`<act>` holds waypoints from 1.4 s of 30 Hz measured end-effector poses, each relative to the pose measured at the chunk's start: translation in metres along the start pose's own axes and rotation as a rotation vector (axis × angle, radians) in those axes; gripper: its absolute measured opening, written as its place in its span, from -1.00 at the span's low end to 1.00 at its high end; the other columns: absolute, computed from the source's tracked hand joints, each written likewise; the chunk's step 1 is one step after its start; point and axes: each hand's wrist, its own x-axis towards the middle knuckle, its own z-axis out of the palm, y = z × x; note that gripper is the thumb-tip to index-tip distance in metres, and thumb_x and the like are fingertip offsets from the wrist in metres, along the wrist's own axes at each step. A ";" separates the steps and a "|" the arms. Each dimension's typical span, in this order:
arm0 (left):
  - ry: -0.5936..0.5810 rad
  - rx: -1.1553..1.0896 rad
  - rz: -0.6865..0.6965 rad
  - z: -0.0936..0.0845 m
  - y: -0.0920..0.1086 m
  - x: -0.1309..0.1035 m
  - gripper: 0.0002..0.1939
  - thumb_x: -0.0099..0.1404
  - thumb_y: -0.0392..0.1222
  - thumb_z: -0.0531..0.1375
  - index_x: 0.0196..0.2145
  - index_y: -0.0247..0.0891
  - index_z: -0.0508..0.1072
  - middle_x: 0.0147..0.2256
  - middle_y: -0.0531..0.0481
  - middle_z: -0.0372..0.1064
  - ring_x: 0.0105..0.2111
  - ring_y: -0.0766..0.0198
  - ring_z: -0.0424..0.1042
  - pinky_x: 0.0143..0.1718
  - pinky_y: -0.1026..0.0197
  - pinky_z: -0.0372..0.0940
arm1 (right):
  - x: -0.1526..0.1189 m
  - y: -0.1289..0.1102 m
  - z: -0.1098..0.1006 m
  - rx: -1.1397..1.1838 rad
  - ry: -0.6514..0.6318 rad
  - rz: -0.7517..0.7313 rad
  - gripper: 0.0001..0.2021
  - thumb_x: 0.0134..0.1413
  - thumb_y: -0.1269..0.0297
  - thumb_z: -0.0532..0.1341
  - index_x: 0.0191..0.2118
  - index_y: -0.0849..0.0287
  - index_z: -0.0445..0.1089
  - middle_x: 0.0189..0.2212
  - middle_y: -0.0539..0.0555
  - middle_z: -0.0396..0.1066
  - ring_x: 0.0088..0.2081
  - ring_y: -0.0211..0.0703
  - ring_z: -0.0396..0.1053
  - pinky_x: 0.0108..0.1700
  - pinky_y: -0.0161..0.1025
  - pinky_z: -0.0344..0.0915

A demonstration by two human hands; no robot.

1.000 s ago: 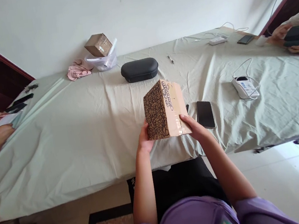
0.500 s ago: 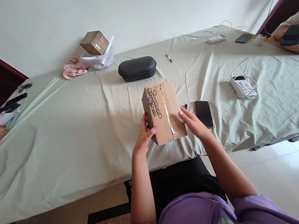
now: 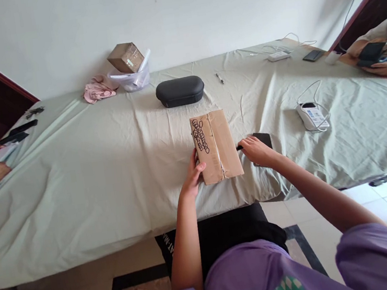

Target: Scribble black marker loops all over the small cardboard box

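Observation:
A cardboard box (image 3: 221, 145) with black looped scribbles and a taped seam sits on the cloth-covered table (image 3: 111, 176) in front of me. My left hand (image 3: 195, 174) grips its left side, thumb on the top face. To the right of the box, my right hand (image 3: 254, 150) is closed on a small black object (image 3: 239, 147), of which only the tip shows. Beneath and behind that hand lies a black phone (image 3: 263, 139), partly covered by it. A black oval case (image 3: 180, 91) stands beyond the box.
Behind are a pink cloth (image 3: 99, 89), a plastic bowl (image 3: 135, 80) bearing a brown box (image 3: 126, 58), and a pen (image 3: 219, 78). A white device with a cable (image 3: 313, 116) lies right. Other people's hands hold things at both edges.
My right hand has let go of the box, moved right and closed on the small black object. The box's left side face has turned out of sight; my left hand still holds it.

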 end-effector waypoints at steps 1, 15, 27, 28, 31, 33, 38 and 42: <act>0.004 0.002 0.012 0.001 -0.001 0.000 -0.01 0.14 0.21 0.49 0.46 0.01 0.32 0.45 -0.13 0.27 0.49 -0.25 0.20 0.48 -0.25 0.17 | 0.002 -0.001 -0.003 0.040 0.023 0.058 -0.63 0.50 0.36 -0.05 0.14 0.33 0.44 -0.01 0.43 0.57 0.08 0.26 0.50 0.15 0.07 0.33; 0.045 -0.039 0.086 0.004 -0.007 -0.006 -0.09 0.13 0.13 0.49 0.39 0.01 0.39 0.37 -0.12 0.36 0.49 -0.19 0.19 0.51 -0.20 0.11 | 0.012 -0.030 -0.014 -0.005 0.012 0.361 -0.64 0.58 0.12 -0.01 0.16 0.08 0.46 -0.05 0.21 0.67 -0.20 0.12 0.58 -0.33 -0.16 0.09; 0.044 -0.076 0.155 0.005 -0.013 -0.009 -0.10 0.10 0.08 0.54 0.37 -0.01 0.44 0.40 -0.12 0.34 0.47 -0.23 0.22 0.52 -0.19 0.11 | 0.005 -0.019 -0.022 0.123 -0.191 0.356 -0.15 0.32 0.25 0.14 0.64 0.41 -0.03 -0.24 0.35 0.67 -0.24 0.23 0.61 -0.17 -0.05 0.37; 0.043 -0.093 0.153 0.005 -0.013 -0.009 -0.10 0.09 0.06 0.54 0.37 -0.02 0.45 0.41 -0.13 0.33 0.47 -0.23 0.23 0.52 -0.19 0.11 | 0.000 -0.015 -0.026 0.161 -0.200 0.352 -0.10 0.24 0.33 0.15 0.64 0.44 -0.05 -0.35 0.27 0.64 -0.31 0.17 0.58 -0.17 -0.05 0.38; 0.055 -0.135 0.133 0.005 -0.012 -0.009 -0.09 0.07 -0.02 0.56 0.36 -0.03 0.46 0.43 -0.16 0.31 0.48 -0.26 0.22 0.52 -0.21 0.11 | -0.016 -0.004 -0.046 0.309 -0.258 0.398 -0.10 0.13 0.40 0.18 0.62 0.24 0.12 -0.57 0.03 0.47 -0.50 0.03 0.45 -0.22 -0.04 0.39; 0.061 -0.138 0.129 0.006 -0.011 -0.010 -0.09 0.07 -0.04 0.56 0.37 -0.02 0.45 0.44 -0.15 0.31 0.49 -0.26 0.22 0.53 -0.23 0.10 | -0.024 -0.002 -0.068 0.448 -0.245 0.457 -0.33 0.17 0.32 0.20 0.42 0.12 0.46 -0.60 0.01 0.43 -0.57 -0.04 0.39 -0.32 -0.03 0.39; 0.085 -0.118 0.136 0.008 -0.011 -0.011 -0.11 0.11 -0.03 0.54 0.38 -0.01 0.44 0.41 -0.12 0.36 0.48 -0.25 0.23 0.52 -0.23 0.12 | -0.028 -0.035 -0.128 1.013 0.217 0.216 -0.61 0.31 -0.06 0.26 0.11 0.00 0.54 -0.19 0.15 0.60 -0.25 0.01 0.62 -0.20 0.02 0.54; 0.156 -0.108 0.101 0.011 -0.013 -0.010 -0.01 0.09 0.03 0.57 0.43 -0.05 0.38 0.38 -0.19 0.38 0.47 -0.37 0.23 0.46 -0.29 0.20 | -0.003 -0.094 -0.140 1.107 0.408 -0.007 -0.43 0.13 -0.16 0.50 0.16 -0.14 0.40 -0.14 0.05 0.59 -0.21 -0.06 0.59 -0.16 -0.04 0.54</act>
